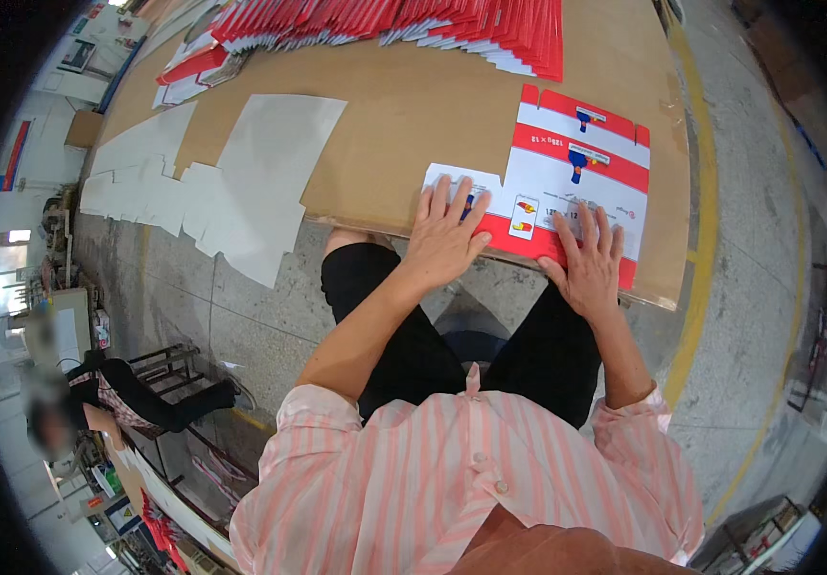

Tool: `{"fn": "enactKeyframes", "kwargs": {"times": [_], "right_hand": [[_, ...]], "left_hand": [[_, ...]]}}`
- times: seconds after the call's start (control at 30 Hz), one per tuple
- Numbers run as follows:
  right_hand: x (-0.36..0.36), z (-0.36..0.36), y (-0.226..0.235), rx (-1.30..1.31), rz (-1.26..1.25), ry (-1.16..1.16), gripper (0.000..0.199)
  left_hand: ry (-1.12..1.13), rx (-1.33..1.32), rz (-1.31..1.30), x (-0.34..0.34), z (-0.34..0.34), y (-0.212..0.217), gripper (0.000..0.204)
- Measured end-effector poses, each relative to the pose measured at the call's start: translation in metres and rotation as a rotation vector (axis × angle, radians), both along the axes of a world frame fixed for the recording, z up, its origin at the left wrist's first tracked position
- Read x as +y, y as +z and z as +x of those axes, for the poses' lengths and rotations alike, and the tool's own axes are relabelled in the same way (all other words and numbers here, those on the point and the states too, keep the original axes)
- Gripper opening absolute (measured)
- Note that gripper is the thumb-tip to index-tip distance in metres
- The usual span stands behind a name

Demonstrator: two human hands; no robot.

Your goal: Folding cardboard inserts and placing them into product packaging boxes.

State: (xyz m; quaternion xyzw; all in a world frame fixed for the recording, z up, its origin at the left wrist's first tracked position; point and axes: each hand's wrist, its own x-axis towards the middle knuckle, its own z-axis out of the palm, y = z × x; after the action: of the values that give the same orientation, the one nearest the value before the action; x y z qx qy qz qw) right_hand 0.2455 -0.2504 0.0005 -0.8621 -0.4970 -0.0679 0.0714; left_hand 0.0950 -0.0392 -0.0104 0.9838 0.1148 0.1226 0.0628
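Note:
A flat red and white printed carton blank (552,182) lies near the front right edge of the cardboard-topped table. My left hand (442,235) rests palm down on its left flap, fingers stretched out. Further right, my right hand (588,257) lies on the blank's near red and white part, its fingers spread as well. Both hands press flat and grip nothing. Beneath the palms, parts of the print are hidden.
Plain white cut card sheets (260,163) lie to the left, overhanging the table's near edge. A long fanned row of red cartons (413,24) spans the far side. Brown cardboard (375,134) covers the tabletop. Another person (112,398) sits at the lower left by a second table.

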Motion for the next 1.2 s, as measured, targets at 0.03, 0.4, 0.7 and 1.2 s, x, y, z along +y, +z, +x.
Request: {"fn": "enactKeyframes", "kwargs": {"times": [0.03, 0.4, 0.7, 1.2], "right_hand": [[0.001, -0.001, 0.002, 0.003, -0.028, -0.005, 0.065], [-0.021, -0.100, -0.010, 1.990, 0.733, -0.537, 0.025], [-0.119, 0.069, 0.056, 1.367, 0.565, -0.397, 0.036], [0.200, 0.353, -0.014, 0.639, 0.443, -0.508, 0.035]], "left_hand": [[-0.002, 0.004, -0.005, 0.000, 0.002, 0.005, 0.054], [-0.199, 0.271, -0.201, -0.009, 0.027, 0.036, 0.043], [0.256, -0.316, -0.396, 0.063, -0.109, 0.039, 0.045], [0.671, 0.321, -0.100, 0.141, -0.223, 0.014, 0.087]]}}
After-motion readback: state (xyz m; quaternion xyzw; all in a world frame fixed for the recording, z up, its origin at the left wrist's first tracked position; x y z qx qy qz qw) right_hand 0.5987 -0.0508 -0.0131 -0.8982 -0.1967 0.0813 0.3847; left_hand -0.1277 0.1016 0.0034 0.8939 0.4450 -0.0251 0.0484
